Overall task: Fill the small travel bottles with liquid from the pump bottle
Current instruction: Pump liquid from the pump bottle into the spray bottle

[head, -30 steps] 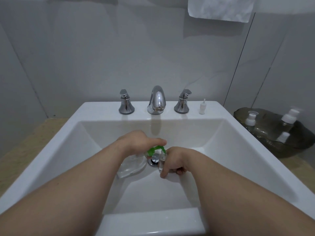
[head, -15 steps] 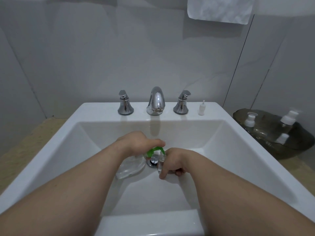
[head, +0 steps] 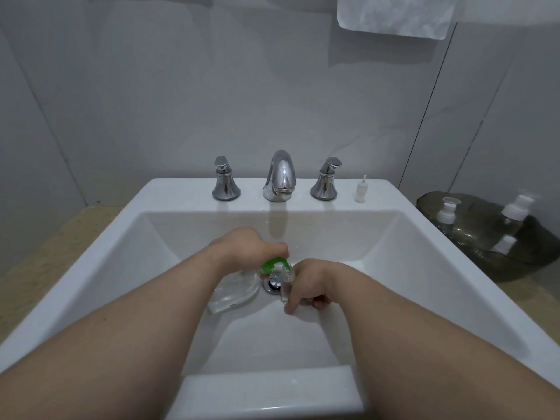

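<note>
Down in the white sink [head: 424, 268], my left hand [head: 245, 247] presses on the green pump head [head: 274, 264] of a clear pump bottle [head: 235, 291] that leans to the left. The green spout sits right at the open neck of a small clear travel bottle [head: 286, 280], which my right hand [head: 312, 283] grips upright beside the drain [head: 272, 283]. A white spray cap [head: 361, 192] stands on the sink ledge at the right.
A chrome faucet [head: 280, 177] with two handles sits on the back ledge. A dark tray [head: 485, 234] on the counter at the right holds three more white-capped travel bottles. A white towel [head: 394, 13] hangs on the wall above.
Both hands hold nearly the same pose over the drain; only the view has shifted slightly.
</note>
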{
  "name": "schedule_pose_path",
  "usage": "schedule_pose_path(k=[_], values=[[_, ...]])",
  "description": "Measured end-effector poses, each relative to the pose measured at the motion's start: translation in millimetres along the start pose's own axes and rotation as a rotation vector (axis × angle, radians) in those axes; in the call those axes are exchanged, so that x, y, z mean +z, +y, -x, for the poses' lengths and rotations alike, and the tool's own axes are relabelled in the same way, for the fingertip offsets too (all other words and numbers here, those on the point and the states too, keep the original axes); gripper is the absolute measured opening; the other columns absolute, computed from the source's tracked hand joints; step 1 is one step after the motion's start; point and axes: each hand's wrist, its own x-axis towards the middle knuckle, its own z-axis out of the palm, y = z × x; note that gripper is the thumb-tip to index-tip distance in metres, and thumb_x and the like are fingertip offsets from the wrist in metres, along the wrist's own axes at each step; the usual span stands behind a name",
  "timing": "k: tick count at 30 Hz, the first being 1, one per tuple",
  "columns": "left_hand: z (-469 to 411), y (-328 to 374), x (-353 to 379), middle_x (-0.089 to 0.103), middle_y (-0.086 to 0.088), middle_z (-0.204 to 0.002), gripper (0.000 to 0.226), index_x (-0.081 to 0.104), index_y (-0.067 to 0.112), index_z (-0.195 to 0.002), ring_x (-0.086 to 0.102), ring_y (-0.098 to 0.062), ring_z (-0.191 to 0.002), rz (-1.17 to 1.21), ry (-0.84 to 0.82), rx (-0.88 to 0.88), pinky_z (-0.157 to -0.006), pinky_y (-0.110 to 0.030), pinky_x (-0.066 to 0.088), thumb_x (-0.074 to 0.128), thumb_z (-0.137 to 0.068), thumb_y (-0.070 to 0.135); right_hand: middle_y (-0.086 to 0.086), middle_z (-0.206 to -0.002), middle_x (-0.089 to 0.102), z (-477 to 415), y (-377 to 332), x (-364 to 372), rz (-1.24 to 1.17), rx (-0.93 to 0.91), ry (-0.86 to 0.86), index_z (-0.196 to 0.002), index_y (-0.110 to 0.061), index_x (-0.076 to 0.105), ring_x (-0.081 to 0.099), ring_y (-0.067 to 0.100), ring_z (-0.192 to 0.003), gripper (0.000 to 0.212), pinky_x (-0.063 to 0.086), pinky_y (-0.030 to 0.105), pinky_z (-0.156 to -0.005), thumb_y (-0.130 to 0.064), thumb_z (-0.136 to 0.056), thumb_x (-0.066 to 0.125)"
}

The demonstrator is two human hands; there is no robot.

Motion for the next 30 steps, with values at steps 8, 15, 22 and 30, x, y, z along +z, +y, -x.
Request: schedule_pose_path(k=[8, 15, 22, 30], values=[[-0.1, -1.1, 0.3, 0.059, -0.001, -0.061, 0.07, 0.064, 0.015, -0.064, 0.056, -0.022, -0.062, -0.001, 0.006, -0.02, -0.065, -0.031, 0.041, 0.072, -0.066, 0.084, 0.007, -0.07, 0.05, -2.1, -0.7, 0.0, -0.009, 0.019, 0.005, -0.084, -0.015, 0.062, 0.047, 0.027, -0.077, 0.026, 0.039, 0.033, -0.059, -0.008, -0.073, 0.085], [-1.4, -1.7, 0.5, 0.059, -0.001, -0.061, 0.069, 0.064, 0.015, -0.061, 0.054, -0.023, -0.06, 0.012, -0.011, -0.016, -0.065, -0.032, 0.041, 0.072, -0.064, 0.084, 0.007, -0.071, 0.051, -0.4, -0.5, -0.9, -0.016, 0.02, 0.011, -0.085, -0.015, 0.063, 0.047, 0.026, -0.072, 0.025, 0.039, 0.033, -0.059, -0.008, -0.074, 0.085], [-1.2, -0.4, 1.0, 0.062, -0.001, -0.061, 0.076, 0.07, 0.014, -0.064, 0.056, -0.023, -0.06, 0.015, -0.018, -0.01, -0.067, -0.032, 0.044, 0.066, -0.049, 0.089, 0.006, -0.068, 0.05, 1.1, -1.0, -0.6, -0.002, 0.017, 0.019, -0.085, -0.015, 0.064, 0.047, 0.025, -0.069, 0.025, 0.039, 0.031, -0.057, -0.008, -0.075, 0.085], [-1.1, 0.4, 1.8, 0.067, -0.003, -0.064, 0.073, 0.072, 0.014, -0.065, 0.058, -0.024, -0.06, 0.008, -0.025, -0.004, -0.067, -0.032, 0.048, 0.066, -0.049, 0.084, 0.006, -0.069, 0.051, -0.3, -0.7, -0.9, 0.002, 0.019, 0.021, -0.088, -0.015, 0.065, 0.045, 0.023, -0.065, 0.025, 0.039, 0.031, -0.056, -0.01, -0.075, 0.085]])
